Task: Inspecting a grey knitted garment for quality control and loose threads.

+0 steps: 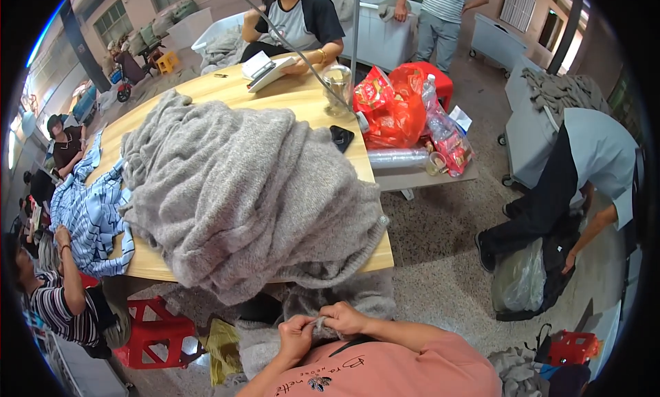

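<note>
My left hand [296, 338] and my right hand [343, 318] are close together in front of my body, below the table's near edge. Both are closed, pinching a small bit of grey knit fabric [320, 322] between their fingertips. More of this grey knit cloth [368, 292] lies over my lap and hangs near the table edge. Just ahead, a large heap of soft grey knitwear [227, 184] covers most of the wooden table [302, 98]. Whether the piece in my hands joins the heap cannot be made out.
A black phone [342, 138] lies right of the heap. Beyond it stand a clear jar [337, 87] and a side table with a red plastic bag [399, 115]. Blue patterned cloth [89, 215] lies left, above a red stool [155, 332]. People sit around; one [598, 142] bends at right.
</note>
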`<state>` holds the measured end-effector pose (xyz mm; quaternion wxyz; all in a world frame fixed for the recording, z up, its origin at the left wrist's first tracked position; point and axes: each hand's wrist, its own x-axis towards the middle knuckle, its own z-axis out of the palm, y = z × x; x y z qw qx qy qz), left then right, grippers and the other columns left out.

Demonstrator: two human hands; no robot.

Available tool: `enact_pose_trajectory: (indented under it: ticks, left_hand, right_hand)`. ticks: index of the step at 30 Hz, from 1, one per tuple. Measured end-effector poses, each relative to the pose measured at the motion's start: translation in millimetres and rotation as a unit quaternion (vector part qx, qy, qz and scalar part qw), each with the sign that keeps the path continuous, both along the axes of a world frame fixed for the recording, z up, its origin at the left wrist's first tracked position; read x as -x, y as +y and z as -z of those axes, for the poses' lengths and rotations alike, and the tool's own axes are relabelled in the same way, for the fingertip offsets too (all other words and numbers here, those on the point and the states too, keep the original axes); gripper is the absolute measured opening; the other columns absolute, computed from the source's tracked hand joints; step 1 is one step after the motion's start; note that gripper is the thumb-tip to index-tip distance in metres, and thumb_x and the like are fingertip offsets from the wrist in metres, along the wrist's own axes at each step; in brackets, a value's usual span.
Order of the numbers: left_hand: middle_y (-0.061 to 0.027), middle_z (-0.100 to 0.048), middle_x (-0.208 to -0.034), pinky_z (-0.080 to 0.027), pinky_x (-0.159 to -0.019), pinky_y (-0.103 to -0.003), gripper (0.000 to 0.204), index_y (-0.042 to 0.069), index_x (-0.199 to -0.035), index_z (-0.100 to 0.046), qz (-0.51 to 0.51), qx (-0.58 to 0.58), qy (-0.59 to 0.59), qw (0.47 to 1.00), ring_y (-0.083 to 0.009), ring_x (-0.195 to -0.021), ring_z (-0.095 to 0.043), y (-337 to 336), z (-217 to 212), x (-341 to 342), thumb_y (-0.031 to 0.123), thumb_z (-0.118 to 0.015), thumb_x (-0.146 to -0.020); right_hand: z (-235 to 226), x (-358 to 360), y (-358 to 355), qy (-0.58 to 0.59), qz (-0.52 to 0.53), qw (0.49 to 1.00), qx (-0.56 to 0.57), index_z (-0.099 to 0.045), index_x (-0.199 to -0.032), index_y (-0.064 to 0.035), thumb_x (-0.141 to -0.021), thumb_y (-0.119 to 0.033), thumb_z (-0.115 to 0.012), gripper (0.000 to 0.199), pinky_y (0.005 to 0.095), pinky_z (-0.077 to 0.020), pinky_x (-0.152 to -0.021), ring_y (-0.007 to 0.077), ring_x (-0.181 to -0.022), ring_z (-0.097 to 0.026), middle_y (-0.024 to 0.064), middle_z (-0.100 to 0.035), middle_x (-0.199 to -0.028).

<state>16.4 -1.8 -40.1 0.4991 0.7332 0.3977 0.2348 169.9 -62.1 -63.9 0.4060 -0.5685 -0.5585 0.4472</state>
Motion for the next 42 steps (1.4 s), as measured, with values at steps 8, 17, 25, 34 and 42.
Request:
enact_pose_trajectory:
  ticks: [8, 17, 25, 34, 42]
  left_hand:
    - [-0.0145, -0.058, -0.066, -0.046, -0.054, -0.031, 0.007, 0.001, -0.071, -0.062, -0.018, -0.125, -0.013, 0.992, -0.0274, -0.06, -0.059, 4.1, 4.6, -11.9, -0.002, -0.057, -0.068]
    - [-0.0157, -0.059, -0.065, -0.046, -0.055, -0.033, 0.004, 0.001, -0.068, -0.061, -0.069, -0.12, 0.001, 0.99, -0.0289, -0.06, -0.059, -16.1, 7.5, -13.4, 0.003, -0.057, -0.07]
    - [-0.0063, -0.058, -0.071, -0.045, -0.056, -0.025, 0.018, 0.001, -0.083, -0.054, -0.001, 0.2, -0.154, 0.968, -0.013, -0.058, -0.054, 0.2, -35.2, 19.1, 0.009, -0.064, -0.069]
    - [-0.0191, -0.054, -0.106, -0.046, -0.067, -0.033, 0.075, -0.007, -0.113, -0.047, 0.123, 0.295, 0.186, 0.929, -0.0253, -0.086, -0.055, 55.9, 7.3, -4.0, 0.049, -0.063, -0.066]
    - [-0.0092, -0.063, -0.076, -0.046, -0.063, -0.03, 0.03, -0.002, -0.083, -0.063, -0.112, 0.14, 0.075, 0.981, -0.0149, -0.066, -0.056, 62.5, -31.9, 71.3, 0.011, -0.069, -0.057]
  right_hand:
    - [3.8, 13.1, -0.4, -0.069, 0.131, 0.987, -0.058, -0.056, -0.072, -0.0019, -0.072, -0.012, -0.055, 0.01, 0.0364, -0.0426, -0.051, 0.0315, -0.059, -0.057, 0.0155, -0.055, -0.063]
    - [16.5, 25.0, -6.7, -0.149, 0.186, 0.97, -0.053, -0.055, -0.07, -0.0036, -0.069, -0.01, -0.053, 0.006, 0.0394, -0.0428, -0.05, 0.0326, -0.058, -0.056, 0.0151, -0.055, -0.063]
    - [-40.9, 12.0, 5.3, -0.177, 0.076, 0.916, -0.352, -0.053, -0.081, 0.0002, -0.06, 0.001, -0.056, 0.021, 0.0354, -0.0421, -0.05, 0.028, -0.059, -0.05, 0.0113, -0.052, -0.071]
    - [-59.8, 44.0, 21.6, 0.254, -0.336, 0.9, -0.113, -0.055, -0.08, 0.0025, -0.061, 0.009, -0.051, 0.02, 0.0333, -0.0463, -0.069, 0.0267, -0.079, -0.058, 0.0128, -0.059, -0.084]
    - [-57.9, 23.0, -1.1, 0.12, -0.147, 0.98, -0.05, -0.057, -0.086, 0.0044, -0.062, 0.004, -0.055, 0.024, 0.0309, -0.0451, -0.076, 0.0236, -0.085, -0.058, 0.0155, -0.059, -0.094]
